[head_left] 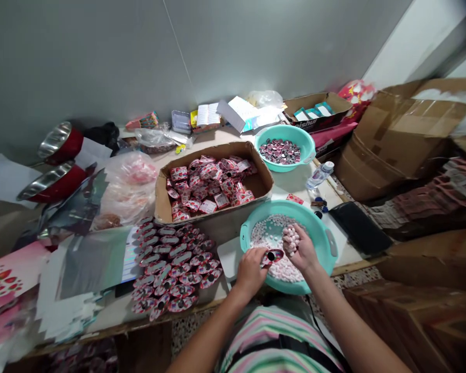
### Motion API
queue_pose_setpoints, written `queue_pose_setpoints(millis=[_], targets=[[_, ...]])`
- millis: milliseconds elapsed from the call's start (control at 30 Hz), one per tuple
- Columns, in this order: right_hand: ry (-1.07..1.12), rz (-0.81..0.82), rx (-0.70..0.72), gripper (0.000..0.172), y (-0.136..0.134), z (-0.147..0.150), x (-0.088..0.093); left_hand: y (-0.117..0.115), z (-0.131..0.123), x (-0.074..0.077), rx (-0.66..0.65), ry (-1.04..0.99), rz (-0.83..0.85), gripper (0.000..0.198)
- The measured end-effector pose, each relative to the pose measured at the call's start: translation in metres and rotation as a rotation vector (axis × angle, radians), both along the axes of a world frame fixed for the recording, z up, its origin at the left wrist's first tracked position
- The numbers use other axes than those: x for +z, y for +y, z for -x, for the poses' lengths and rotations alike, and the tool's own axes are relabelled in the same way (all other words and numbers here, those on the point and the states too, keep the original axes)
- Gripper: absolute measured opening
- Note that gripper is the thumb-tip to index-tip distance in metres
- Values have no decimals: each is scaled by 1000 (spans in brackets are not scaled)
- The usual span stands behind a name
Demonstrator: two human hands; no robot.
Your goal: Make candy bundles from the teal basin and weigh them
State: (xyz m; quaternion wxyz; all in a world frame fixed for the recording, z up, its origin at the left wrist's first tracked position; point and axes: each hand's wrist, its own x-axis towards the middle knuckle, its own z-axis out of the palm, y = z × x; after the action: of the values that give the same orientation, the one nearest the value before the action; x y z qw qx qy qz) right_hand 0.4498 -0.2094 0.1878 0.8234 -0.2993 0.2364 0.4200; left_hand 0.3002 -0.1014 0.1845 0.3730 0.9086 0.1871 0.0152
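Note:
My left hand (251, 269) is closed on a small red-and-pink printed container (272, 256) with a dark round hole facing up. Just right of it, my right hand (305, 251) cups a heap of small whitish-pink balls (291, 239), its fingers curled round them. Both hands are over a turquoise basin (321, 228) that holds many more such balls. To the left, several similar printed containers (174, 269) stand in rows on the table, many showing dark holes, others with pale oval tops.
An open cardboard box (213, 215) of printed containers sits behind the rows. Beyond it, another turquoise basin (308, 142) holds small dark round pieces. A plastic bottle (319, 175) and a black case (359, 228) lie at right, near large cardboard boxes (392, 140). Plastic bags (128, 181) lie left.

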Motion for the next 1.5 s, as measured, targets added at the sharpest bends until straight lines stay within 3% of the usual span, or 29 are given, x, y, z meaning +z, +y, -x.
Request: queue_pose_setpoints(millis=[267,400,767,900,1133,1500], targets=[[-162,197,35,20,18,21,10,-12,-21,-2,4,-16,48,38],[-241,208,53,27,19,19,11,-12,-24,-3,77,-33,134,39],[-309,393,65,37,24,15,14,-12,-28,2,95,-56,138,42],[-344,398,93,37,24,14,17,-12,-32,0,133,-58,198,43],[-341,365,27,38,24,10,20,-19,-32,-11,171,-106,244,45],[-389,282,-49,38,22,7,26,-29,-34,-15,238,-139,391,41]])
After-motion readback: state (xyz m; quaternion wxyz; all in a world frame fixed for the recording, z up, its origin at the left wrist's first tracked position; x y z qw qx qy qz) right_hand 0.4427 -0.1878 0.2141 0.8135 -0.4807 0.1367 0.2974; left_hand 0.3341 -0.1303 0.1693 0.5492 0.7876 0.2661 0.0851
